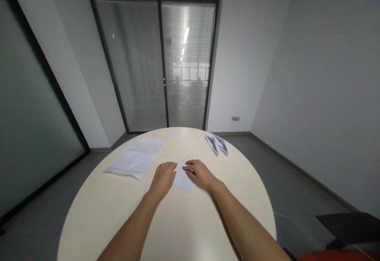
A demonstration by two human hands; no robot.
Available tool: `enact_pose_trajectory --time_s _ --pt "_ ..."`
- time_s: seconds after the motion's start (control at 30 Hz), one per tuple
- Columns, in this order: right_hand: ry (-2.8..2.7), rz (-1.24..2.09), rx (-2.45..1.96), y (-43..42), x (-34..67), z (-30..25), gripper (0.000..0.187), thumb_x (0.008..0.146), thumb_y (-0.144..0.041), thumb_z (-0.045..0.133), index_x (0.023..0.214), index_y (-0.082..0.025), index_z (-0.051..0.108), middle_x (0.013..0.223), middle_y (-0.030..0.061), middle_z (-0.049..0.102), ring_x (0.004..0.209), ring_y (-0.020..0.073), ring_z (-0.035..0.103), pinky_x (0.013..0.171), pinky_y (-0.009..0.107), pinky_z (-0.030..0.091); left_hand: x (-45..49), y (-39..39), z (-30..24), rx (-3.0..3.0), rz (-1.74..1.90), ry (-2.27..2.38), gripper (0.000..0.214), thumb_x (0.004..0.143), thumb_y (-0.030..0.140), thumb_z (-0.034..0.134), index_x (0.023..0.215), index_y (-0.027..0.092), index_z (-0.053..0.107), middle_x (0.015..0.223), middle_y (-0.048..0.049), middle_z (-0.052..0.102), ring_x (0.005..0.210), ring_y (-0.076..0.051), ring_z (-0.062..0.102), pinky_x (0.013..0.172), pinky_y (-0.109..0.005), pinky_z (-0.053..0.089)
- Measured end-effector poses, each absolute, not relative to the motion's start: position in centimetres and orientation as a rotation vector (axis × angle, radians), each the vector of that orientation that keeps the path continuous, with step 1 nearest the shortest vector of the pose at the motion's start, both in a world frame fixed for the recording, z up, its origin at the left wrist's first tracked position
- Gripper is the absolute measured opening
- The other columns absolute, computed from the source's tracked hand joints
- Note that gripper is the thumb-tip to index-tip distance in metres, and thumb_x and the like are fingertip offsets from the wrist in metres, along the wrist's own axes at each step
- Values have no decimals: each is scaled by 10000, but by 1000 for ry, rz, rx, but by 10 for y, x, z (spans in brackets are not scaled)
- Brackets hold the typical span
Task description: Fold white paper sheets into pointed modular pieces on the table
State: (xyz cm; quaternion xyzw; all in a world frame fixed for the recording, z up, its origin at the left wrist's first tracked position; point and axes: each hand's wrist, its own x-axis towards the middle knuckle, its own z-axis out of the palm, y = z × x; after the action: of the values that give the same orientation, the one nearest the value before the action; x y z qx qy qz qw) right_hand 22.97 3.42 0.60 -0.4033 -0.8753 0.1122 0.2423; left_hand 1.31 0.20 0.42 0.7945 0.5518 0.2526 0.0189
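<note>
A small folded sheet of white paper (183, 181) lies on the table between my two hands, one corner pointing toward me. My left hand (164, 177) is at its left edge, fingers bent and thumb close to the fingertips on the paper. From the right, my right hand (201, 173) reaches onto the upper right part of the sheet, with its thumb and fingers at a fold there. The fingers of both hands partly cover the paper's far and side edges.
A larger creased white sheet (136, 156) lies at the far left of the round cream table (178, 229). Two folded paper pieces (216, 145) rest at the far right. A black chair part (350, 227) stands at the lower right, beyond the table edge.
</note>
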Motion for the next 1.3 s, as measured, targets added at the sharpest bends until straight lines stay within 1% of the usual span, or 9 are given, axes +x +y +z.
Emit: enact_pose_trajectory --time_s 0.17,0.27,0.4,0.63,0.73,0.83,0.93,1.07,1.3 --pt "-2361 300 -1190 34 233 8 307 943 -297 574 1191 -273 753 1289 108 673 1210 278 570 1056 423 409 15 0 5 2500 657 1566 402 932 84 462 1172 276 720 1346 -60 661 1271 -220 572 1181 -516 269" --pt "-2326 284 -1276 38 238 6 291 942 -267 575 1159 -296 767 1268 93 678 1182 274 575 1029 409 418 14 -3 5 2495 639 1576 406 912 82 484 1183 267 723 1338 -74 667 1279 -229 572 1183 -535 261" --pt "-2259 255 -1405 42 243 4 272 941 -243 580 1112 -312 780 1235 73 684 1152 264 579 1000 387 419 15 -7 8 2504 658 1573 351 940 157 497 1191 255 721 1320 -89 675 1264 -240 579 1175 -527 281" --pt "-2143 234 -1568 39 243 9 216 925 -182 578 1022 -241 762 1126 78 699 1089 224 593 936 306 408 15 -8 10 2532 636 1588 322 958 234 509 1209 252 709 1296 -77 688 1241 -242 593 1140 -479 339" --pt "-2101 226 -1612 37 241 11 177 940 -234 563 962 -198 735 1044 95 698 1025 224 599 874 294 406 14 -4 7 2554 622 1598 325 951 236 520 1217 235 707 1298 -80 687 1237 -242 593 1113 -438 373" --pt "-2072 249 -1623 36 239 11 183 909 -347 627 912 -186 715 987 96 686 959 226 592 823 299 400 13 -1 3 2559 639 1619 324 953 237 520 1216 231 707 1300 -83 685 1236 -243 593 1104 -429 382" --pt "-2085 255 -1595 37 239 8 155 866 -337 681 913 -195 720 1015 91 680 972 229 577 828 308 386 13 0 2 2564 665 1618 317 955 236 518 1206 229 712 1289 -86 689 1227 -249 597 1091 -436 392" --pt "-2106 272 -1547 40 239 4 139 910 -237 600 923 -206 734 1071 90 684 1025 232 569 848 311 376 13 0 2 2568 694 1616 307 946 233 534 1192 227 717 1265 -88 697 1204 -256 608 1070 -439 410" --pt "-2076 299 -1559 40 239 4 125 880 -221 604 869 -200 726 1034 87 690 1003 236 570 838 309 383 14 0 3 2579 674 1623 301 942 236 539 1183 224 719 1241 -90 706 1170 -261 620 1050 -433 422"
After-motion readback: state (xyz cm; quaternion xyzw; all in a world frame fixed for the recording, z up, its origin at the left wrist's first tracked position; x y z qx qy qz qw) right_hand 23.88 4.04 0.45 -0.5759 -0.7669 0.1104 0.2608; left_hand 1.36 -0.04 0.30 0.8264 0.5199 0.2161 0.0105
